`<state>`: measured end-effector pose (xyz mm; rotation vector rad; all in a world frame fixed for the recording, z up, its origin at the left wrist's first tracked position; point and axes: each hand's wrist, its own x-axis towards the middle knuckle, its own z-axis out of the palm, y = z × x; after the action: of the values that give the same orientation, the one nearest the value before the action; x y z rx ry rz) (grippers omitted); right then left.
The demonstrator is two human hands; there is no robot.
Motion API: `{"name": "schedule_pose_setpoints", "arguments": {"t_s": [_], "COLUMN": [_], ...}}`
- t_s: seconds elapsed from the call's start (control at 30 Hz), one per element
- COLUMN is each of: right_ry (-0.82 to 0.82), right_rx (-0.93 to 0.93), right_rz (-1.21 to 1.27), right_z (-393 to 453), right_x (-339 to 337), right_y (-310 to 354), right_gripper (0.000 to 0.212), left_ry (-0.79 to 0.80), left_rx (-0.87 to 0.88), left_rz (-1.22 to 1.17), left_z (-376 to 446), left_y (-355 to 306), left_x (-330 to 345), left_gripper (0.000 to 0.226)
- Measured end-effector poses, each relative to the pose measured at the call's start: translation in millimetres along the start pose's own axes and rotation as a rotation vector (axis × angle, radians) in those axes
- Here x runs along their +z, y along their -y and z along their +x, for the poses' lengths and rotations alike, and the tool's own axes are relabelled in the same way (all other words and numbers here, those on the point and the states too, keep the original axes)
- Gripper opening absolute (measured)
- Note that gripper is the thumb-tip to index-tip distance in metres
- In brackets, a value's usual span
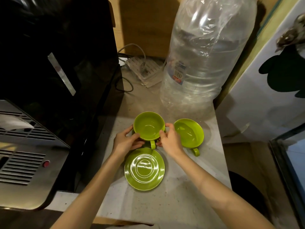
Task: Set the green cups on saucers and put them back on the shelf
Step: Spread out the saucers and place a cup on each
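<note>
A glossy black appliance (57,55) with a brushed-metal strip rises along the left edge of the pale, speckled counter (181,195); in front of it sits a steel machine (24,154) with slotted vents and a small red button. At the back edge, against a wooden panel, a white ribbed power strip (145,70) lies with grey cables looping off it.

Near the middle of the counter, the left hand (126,143) curls around the left side of a shiny lime-green ceramic cup (148,126) — wide, shallow, round-bowled, its loop handle pointing toward the front edge. The cup seems to sit on a saucer, of which only a dark green sliver shows beneath the rim. The right hand (170,141) grips the same cup's right side, thumb up at the rim, fingers tucked below. Both forearms come in bare from the front edge, converging on the cup.

Just in front of it lies an empty saucer (144,169) — flat, glazed, the same green, with raised concentric rings at its centre. A second cup (189,133) stands directly on the counter toward the right edge, just beside the right hand, its handle also turned forward.

Behind, in the back right corner, a tall sleeve of clear crinkled plastic (203,60) holds stacked transparent disposable containers. A white panel (264,100) with a dark shape borders the right.
</note>
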<state>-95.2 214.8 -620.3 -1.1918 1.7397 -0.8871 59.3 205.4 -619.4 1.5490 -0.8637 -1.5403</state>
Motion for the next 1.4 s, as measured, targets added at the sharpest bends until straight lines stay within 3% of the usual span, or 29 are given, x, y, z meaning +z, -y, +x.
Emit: {"name": "schedule_pose_setpoints", "arguments": {"t_s": [0.2, 0.3, 0.37, 0.43, 0.53, 0.6, 0.73, 0.9, 1.1, 1.4], "right_ry": [0.036, 0.053, 0.025, -0.045, -0.188, -0.274, -0.254, -0.099, -0.081, -0.071], "right_rx": [-0.018, 0.003, -0.003, -0.016, -0.070, -0.075, 0.069, 0.309, 0.252, 0.198], "right_rz": [-0.079, -0.054, -0.023, 0.006, -0.047, -0.182, -0.326, 0.090, 0.126, 0.163], "right_z": [-0.8, -2.7, -0.7, 2.5, 5.4, 2.0, -4.3, 3.7, 0.9, -11.8], "right_x": [-6.5, -15.7, -28.6, -47.3, -80.8, -102.1, -120.5, -112.5, -107.7, -108.9], "right_y": [2.4, 6.8, 8.8, 9.9, 4.4, -5.1, -29.6, -57.1, -62.0, -57.3], "right_gripper": [0.035, 0.037, 0.033, 0.028, 0.023, 0.023, 0.037, 0.040, 0.017, 0.027], "left_ry": [-0.040, -0.170, -0.160, 0.015, 0.410, 0.525, 0.439, 0.348, 0.274, 0.248], "left_rx": [0.051, 0.217, 0.359, 0.342, -0.011, -0.183, -0.226, -0.164, -0.106, -0.044], "left_rz": [0.226, 0.492, 0.554, 0.417, 0.135, 0.170, 0.221, 0.000, -0.036, -0.023], "left_z": [-5.2, -19.8, -31.0, -38.5, -52.5, -58.2, -48.5, -31.8, -30.6, -43.4], "left_y": [-4.3, -12.1, -21.3, -31.7, -41.2, -33.7, -1.9, 14.3, 13.8, 4.9], "left_x": [1.5, 11.0, 22.6, 37.3, 62.9, 77.6, 98.4, 116.4, 124.7, 113.7], "left_gripper": [0.061, 0.048, 0.034, 0.024, 0.022, 0.030, 0.061, 0.059, 0.050, 0.051]}}
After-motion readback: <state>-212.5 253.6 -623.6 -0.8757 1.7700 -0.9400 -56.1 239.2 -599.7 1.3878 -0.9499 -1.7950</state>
